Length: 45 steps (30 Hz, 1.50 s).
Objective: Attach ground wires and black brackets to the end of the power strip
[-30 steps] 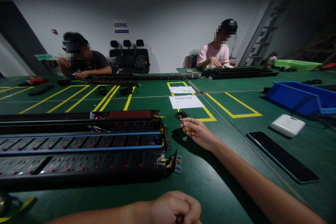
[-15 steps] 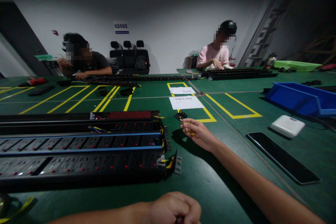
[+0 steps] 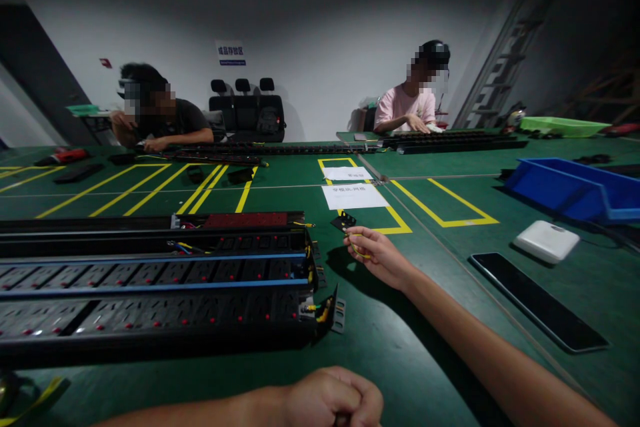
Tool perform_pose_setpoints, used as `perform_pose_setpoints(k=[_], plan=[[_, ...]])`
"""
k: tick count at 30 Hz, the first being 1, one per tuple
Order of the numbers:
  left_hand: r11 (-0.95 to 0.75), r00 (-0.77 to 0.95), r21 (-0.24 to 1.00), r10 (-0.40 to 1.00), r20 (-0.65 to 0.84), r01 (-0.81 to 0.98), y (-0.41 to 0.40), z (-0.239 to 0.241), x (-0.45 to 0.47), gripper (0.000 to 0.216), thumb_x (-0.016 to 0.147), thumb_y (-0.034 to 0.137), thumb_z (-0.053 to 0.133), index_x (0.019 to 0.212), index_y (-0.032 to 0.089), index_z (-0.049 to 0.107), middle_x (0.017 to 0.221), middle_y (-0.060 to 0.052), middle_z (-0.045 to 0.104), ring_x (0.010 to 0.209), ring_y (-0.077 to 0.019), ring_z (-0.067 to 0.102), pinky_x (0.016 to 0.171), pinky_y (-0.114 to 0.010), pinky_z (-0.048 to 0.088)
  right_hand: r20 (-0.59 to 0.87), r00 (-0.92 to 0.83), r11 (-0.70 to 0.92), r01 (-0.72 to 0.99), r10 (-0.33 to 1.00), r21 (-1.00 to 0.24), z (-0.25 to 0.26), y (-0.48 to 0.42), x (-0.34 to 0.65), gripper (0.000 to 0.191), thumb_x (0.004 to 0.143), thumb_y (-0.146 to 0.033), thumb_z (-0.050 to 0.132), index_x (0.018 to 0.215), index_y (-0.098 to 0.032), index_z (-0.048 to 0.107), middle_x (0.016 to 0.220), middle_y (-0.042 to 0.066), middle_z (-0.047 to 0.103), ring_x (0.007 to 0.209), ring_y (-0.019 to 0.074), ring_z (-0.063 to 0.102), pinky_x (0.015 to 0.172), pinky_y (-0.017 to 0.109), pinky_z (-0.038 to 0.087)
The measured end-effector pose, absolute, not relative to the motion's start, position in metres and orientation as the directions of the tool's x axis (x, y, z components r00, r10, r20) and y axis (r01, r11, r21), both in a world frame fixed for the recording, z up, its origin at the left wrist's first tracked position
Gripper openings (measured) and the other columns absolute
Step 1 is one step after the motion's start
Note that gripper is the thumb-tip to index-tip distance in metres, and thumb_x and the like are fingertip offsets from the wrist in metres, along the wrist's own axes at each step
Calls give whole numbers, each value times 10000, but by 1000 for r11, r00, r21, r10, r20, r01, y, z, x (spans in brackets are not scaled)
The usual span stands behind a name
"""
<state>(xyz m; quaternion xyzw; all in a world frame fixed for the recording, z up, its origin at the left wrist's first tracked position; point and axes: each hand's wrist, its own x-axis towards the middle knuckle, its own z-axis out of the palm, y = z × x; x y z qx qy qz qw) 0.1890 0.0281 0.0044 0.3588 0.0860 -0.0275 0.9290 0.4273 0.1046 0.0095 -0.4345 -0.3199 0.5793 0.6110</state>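
My right hand point(image 3: 377, 255) is closed in a pinch on a small black end bracket point(image 3: 344, 221) with a yellow wire point(image 3: 361, 253) curling beneath it. It hovers just past the right ends of several long black power strips point(image 3: 200, 271). The nearest strip has a loose black end plate point(image 3: 336, 313) tilted away from its end, with yellow-green wires beside it. At the bottom edge, my left hand point(image 3: 335, 397) is curled into a fist; a dark bit shows below its fingers, but what it holds is hidden.
On the right lie a phone point(image 3: 537, 300), a white box point(image 3: 547, 241) and a blue bin point(image 3: 555, 187). Paper sheets point(image 3: 353, 197) lie ahead on the green table. Two co-workers point(image 3: 167, 117) sit across it by more strips. A red drill point(image 3: 63, 156) rests far left.
Almost nothing differs. Both my hands keep their places and grips, and the view has shifted very slightly.
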Motion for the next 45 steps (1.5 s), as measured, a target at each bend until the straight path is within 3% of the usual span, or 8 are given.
perform_pose_setpoints(k=[28, 45], plan=[[693, 975, 708, 34, -220, 136, 29, -2, 189, 105, 513, 179, 568, 485, 197, 468, 426, 27, 354, 367, -70, 229, 410, -291, 37, -95, 119, -36, -424, 988, -905, 10, 104, 427, 400, 632, -362, 1005, 920, -220, 767, 866, 29, 764, 725, 131, 667, 680, 262, 532], [665, 968, 730, 44, -249, 158, 31, -14, 188, 136, 529, 193, 590, 491, 184, 460, 488, 10, 398, 431, -77, 287, 468, -282, 90, -90, 131, -29, -407, 987, -913, 8, 104, 427, 392, 646, -364, 989, 930, -213, 765, 877, 36, 763, 719, 140, 669, 683, 277, 536]])
